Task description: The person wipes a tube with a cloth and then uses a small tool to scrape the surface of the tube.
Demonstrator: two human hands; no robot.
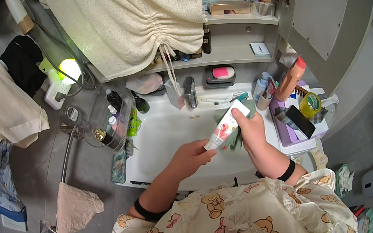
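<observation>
Over the sink (158, 127), fingers (241, 121) hold a white tube (224, 131) by both ends.

Bear-print garment (214, 223), black armbands (287, 171)

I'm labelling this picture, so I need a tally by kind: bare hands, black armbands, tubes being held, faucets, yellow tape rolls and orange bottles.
Hands, left hand and right hand: 2
Black armbands: 2
White tube, held: 1
Faucet: 1
Yellow tape roll: 1
Orange bottle: 1
Total: 8
</observation>
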